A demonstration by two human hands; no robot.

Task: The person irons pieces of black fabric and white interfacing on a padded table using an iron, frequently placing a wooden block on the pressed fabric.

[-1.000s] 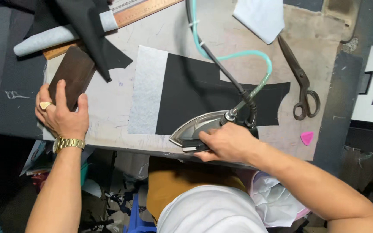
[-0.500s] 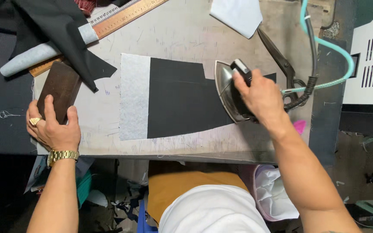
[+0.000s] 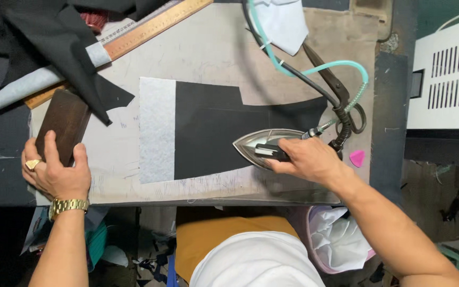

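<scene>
Head view: right hand [image 3: 305, 159] on iron [image 3: 265, 147]

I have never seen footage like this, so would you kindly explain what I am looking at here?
There is no machine here: a camera worn on a person's head looks down at their own two bare hands over a work table. The right hand grips the handle of a steam iron, which sits on a black fabric piece edged with a white interfacing strip. The left hand rests on a dark wooden block. Also on the table: a wooden ruler, large scissors and pink tailor's chalk.
</scene>
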